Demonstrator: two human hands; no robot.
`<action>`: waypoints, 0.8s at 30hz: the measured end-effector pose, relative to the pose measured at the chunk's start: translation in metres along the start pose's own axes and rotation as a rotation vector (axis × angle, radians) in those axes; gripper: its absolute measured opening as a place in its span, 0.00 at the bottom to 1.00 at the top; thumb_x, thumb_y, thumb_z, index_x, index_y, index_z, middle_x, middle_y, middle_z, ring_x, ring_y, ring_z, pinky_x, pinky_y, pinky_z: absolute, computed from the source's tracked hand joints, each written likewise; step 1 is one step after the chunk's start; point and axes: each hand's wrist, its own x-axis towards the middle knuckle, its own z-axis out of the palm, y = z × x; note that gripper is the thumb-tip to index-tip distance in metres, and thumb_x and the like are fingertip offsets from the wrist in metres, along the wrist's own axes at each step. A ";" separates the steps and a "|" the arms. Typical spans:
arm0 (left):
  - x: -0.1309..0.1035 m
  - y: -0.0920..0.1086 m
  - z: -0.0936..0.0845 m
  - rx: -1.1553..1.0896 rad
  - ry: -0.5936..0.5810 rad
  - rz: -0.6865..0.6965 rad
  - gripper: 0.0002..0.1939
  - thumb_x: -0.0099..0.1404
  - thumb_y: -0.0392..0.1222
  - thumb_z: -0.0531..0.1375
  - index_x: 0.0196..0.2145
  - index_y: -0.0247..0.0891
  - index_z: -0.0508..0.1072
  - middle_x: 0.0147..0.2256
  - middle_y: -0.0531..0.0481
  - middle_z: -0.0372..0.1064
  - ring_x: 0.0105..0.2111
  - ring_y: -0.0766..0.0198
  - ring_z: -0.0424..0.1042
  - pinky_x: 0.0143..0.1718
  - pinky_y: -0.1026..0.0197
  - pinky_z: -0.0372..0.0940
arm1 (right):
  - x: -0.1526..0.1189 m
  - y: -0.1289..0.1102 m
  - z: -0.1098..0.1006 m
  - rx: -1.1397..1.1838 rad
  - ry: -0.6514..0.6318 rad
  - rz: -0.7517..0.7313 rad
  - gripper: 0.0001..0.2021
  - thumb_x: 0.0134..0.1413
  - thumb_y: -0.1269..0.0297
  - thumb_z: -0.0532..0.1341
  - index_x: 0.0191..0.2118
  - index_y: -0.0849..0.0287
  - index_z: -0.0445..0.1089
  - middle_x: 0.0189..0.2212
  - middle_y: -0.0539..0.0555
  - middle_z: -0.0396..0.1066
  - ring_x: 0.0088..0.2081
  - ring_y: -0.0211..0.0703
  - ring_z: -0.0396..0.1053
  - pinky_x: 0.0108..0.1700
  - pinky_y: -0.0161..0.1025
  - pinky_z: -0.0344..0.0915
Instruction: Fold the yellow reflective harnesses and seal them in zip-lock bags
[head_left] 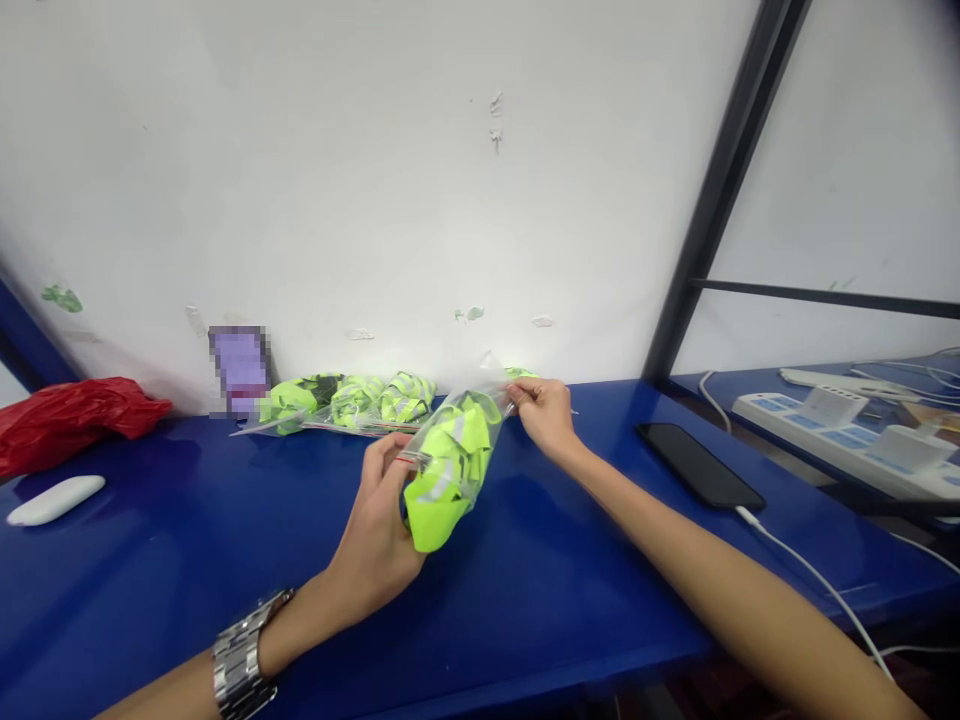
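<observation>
A clear plastic bag (486,378) is held up above the blue table, with a crumpled neon-yellow reflective piece (454,465) mostly inside it. The piece's lower end sticks out at the bag's mouth, where a red line shows. My left hand (382,525), with a metal watch on the wrist, is closed on the bag's mouth and the yellow piece; some fingers are hidden behind. My right hand (541,410) pinches the bag's far right edge. Behind, along the wall, lie several bagged neon-yellow bundles (356,400).
On the blue table (315,540) are a red plastic bag (82,415) and a white case (56,500) at the left. A purple pixelated object (241,368) leans on the wall. A black phone (699,465) with a white cable and a power strip (825,435) are at the right.
</observation>
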 end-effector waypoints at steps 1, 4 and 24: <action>-0.002 0.002 0.000 -0.003 -0.023 0.017 0.19 0.55 0.34 0.60 0.45 0.38 0.65 0.54 0.39 0.54 0.55 0.53 0.60 0.52 0.57 0.64 | 0.002 0.000 -0.001 0.002 0.010 0.010 0.12 0.48 0.63 0.54 0.22 0.60 0.70 0.18 0.49 0.65 0.23 0.40 0.63 0.27 0.35 0.57; -0.007 0.003 0.001 -0.009 -0.076 0.014 0.19 0.59 0.36 0.58 0.48 0.39 0.63 0.57 0.38 0.56 0.58 0.53 0.60 0.52 0.59 0.63 | 0.006 0.005 -0.001 -0.007 0.036 0.050 0.12 0.50 0.63 0.54 0.25 0.60 0.74 0.14 0.49 0.65 0.19 0.41 0.65 0.27 0.35 0.60; -0.014 -0.061 -0.063 -0.373 -0.077 -0.447 0.28 0.48 0.50 0.69 0.44 0.41 0.65 0.39 0.47 0.74 0.36 0.55 0.74 0.36 0.61 0.69 | 0.087 0.023 -0.018 -0.413 -0.239 -0.128 0.15 0.56 0.75 0.51 0.43 0.65 0.73 0.37 0.59 0.75 0.39 0.46 0.71 0.44 0.39 0.62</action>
